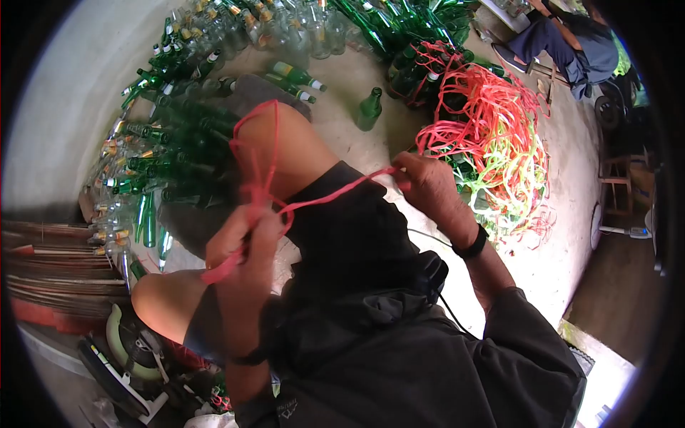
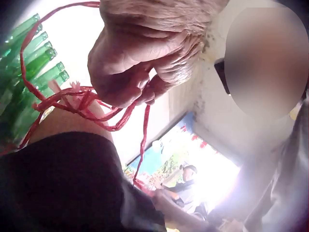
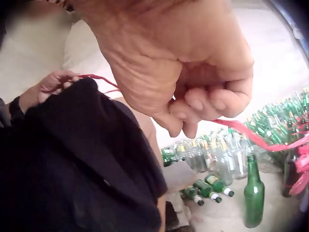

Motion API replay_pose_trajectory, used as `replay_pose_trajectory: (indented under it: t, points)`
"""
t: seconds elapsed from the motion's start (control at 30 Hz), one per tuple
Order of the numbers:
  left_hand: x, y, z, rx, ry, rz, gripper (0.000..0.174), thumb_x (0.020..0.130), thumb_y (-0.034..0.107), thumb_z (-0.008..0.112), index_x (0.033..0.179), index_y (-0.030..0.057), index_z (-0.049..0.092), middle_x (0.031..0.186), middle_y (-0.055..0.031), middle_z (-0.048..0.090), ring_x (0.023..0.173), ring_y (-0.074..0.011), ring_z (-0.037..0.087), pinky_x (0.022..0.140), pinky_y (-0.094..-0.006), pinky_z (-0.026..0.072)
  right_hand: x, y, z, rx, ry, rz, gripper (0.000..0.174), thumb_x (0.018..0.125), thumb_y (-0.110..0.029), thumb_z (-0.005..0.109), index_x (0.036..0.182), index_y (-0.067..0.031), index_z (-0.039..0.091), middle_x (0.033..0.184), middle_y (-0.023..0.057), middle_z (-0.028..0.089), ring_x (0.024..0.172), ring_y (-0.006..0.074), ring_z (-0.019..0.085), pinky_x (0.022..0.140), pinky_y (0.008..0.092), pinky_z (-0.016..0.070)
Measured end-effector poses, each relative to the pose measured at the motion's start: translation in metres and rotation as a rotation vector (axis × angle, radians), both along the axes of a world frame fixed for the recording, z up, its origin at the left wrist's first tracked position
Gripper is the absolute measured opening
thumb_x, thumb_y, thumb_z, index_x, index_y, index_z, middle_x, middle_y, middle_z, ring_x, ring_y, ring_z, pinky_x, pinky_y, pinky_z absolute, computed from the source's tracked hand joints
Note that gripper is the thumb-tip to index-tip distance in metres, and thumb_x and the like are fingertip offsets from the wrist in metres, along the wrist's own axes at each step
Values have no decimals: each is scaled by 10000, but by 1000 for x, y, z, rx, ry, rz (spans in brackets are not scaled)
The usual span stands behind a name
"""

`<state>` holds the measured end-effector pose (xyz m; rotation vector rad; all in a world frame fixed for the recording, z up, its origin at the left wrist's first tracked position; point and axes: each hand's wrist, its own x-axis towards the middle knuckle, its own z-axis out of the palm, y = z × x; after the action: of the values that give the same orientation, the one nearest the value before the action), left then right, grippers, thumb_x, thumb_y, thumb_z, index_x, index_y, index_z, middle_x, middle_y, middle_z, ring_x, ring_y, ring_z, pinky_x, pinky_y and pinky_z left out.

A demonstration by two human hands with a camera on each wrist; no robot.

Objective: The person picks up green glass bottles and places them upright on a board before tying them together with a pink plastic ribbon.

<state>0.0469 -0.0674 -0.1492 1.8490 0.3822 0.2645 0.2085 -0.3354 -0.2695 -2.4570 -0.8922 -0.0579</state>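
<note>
In the head view a length of red plastic twine [image 1: 335, 191] runs between the two hands over the dark shorts. My left hand [image 1: 246, 239], blurred there, grips the twine where it forms loops [image 1: 271, 135] above a bare knee. The left wrist view shows the left hand [image 2: 145, 58] with curled fingers, tangled red strands [image 2: 79, 104] hanging right below its fingertips. At the other end, my right hand [image 1: 432, 187] pinches the strand between thumb and fingers. In the right wrist view the right hand [image 3: 193, 63] has its fingers curled, and red twine [image 3: 241, 129] trails out beyond them.
A big heap of red and yellow-green twine [image 1: 492, 128] lies at the right over green bottles. One green bottle [image 1: 370, 109] stands upright on the floor [image 1: 342, 135]. Many green and clear bottles [image 1: 307, 32] crowd the left and back. Another person [image 1: 571, 46] sits far right.
</note>
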Motion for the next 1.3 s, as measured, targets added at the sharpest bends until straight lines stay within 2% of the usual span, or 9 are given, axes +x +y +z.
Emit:
replay_pose_trajectory:
  t: [0.23, 0.33, 0.43, 0.57, 0.6, 0.7, 0.83, 0.93, 1.3]
  points:
    - [-40, 37, 11, -527, -231, 675, 148, 1021, 160, 582, 904, 75, 552, 678, 46, 348, 525, -36, 247, 452, -228, 230, 34, -49, -58, -1, 16, -172, 78, 885, -154, 679, 902, -81, 653, 813, 166, 687, 769, 398, 691, 655, 484, 553]
    - [-65, 66, 18, -630, -409, 641, 136, 1034, 176, 596, 1019, 42, 579, 739, 45, 385, 559, -33, 249, 461, -208, 231, 45, -64, -69, -25, 36, -252, 105, 907, -182, 677, 948, -85, 680, 830, 166, 714, 789, 393, 704, 682, 491, 557]
    - [-86, 97, 17, -801, -630, 438, 174, 1063, 184, 556, 928, 78, 530, 741, 49, 321, 559, -38, 208, 454, -215, 193, 46, -65, -68, -17, -10, -266, 107, 928, -193, 672, 932, -87, 669, 826, 164, 716, 780, 399, 702, 670, 505, 553]
    - [-83, 100, 14, -698, -532, 484, 163, 1079, 227, 546, 991, 95, 511, 762, 23, 368, 541, -57, 223, 479, -229, 242, 33, -52, -47, -168, 34, -253, 126, 942, -201, 670, 897, -85, 650, 811, 151, 701, 749, 394, 695, 627, 496, 548]
    - [-76, 88, 12, -538, -450, 629, 184, 1082, 232, 547, 974, 84, 522, 772, 22, 407, 539, -51, 245, 480, -230, 258, 23, -42, -31, -134, -11, -171, 157, 953, -198, 671, 869, -74, 622, 764, 156, 667, 720, 390, 685, 598, 492, 526]
    - [-45, 43, 3, -318, -296, 640, 203, 1083, 235, 549, 1005, 48, 559, 806, 15, 495, 544, -44, 301, 490, -228, 299, -2, -16, 7, -83, -69, -24, 243, 953, -218, 692, 811, -66, 566, 678, 150, 586, 655, 392, 647, 550, 493, 486]
    - [-17, -2, 5, -86, -82, 229, 201, 1079, 185, 549, 1126, 3, 619, 931, -48, 688, 618, -25, 466, 553, -214, 397, -35, 11, 49, -63, 37, 200, 184, 898, -164, 708, 817, -76, 569, 687, 121, 589, 621, 371, 627, 525, 467, 476]
    - [3, -20, -5, 32, -88, -5, 174, 1074, 150, 552, 1093, 4, 644, 953, -55, 712, 645, -20, 496, 568, -211, 410, -54, 35, 82, -39, 42, 244, 153, 862, -132, 707, 822, -81, 569, 691, 101, 591, 625, 345, 638, 522, 462, 484]
    - [5, -37, -23, -139, 47, -186, 231, 1074, 168, 571, 920, 6, 629, 743, 19, 588, 646, -56, 479, 583, -234, 400, -51, 64, 81, 113, 55, 249, 158, 844, -175, 694, 864, -57, 591, 762, 114, 627, 655, 360, 660, 549, 473, 499]
